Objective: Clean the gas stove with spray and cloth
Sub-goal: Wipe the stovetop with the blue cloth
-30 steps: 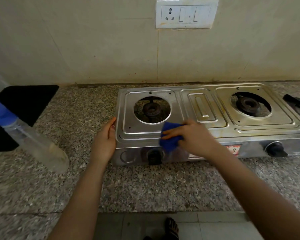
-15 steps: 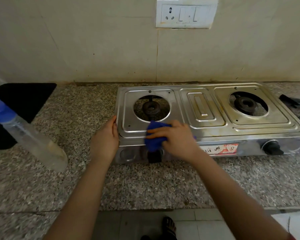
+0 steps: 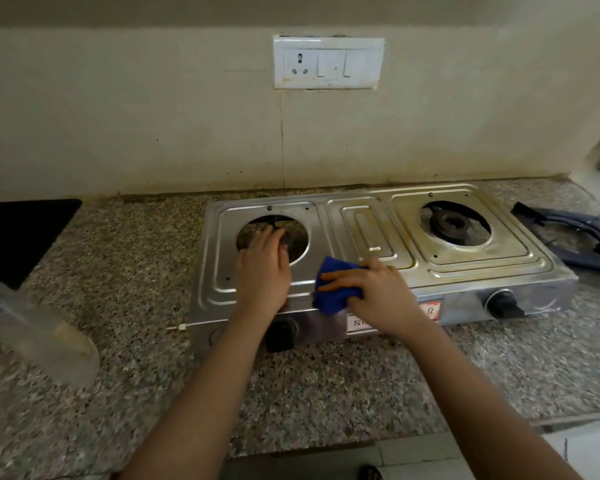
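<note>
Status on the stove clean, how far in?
Done: pan supports are off, spray bottle set aside. In hand: right hand presses the blue cloth on the stove's front edge; left hand steadies the left side. Left: yellowish staining around the right burner.

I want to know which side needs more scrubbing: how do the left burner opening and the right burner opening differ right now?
The left burner opening is partly covered by the left hand, with a clean, shiny rim; the right burner opening is uncovered and ringed by yellowish staining. The right one's dark burner head shows fully; the left one's is mostly hidden. The right hand presses the blue cloth nearer the left opening. Both are round cutouts in the stove top.
</note>
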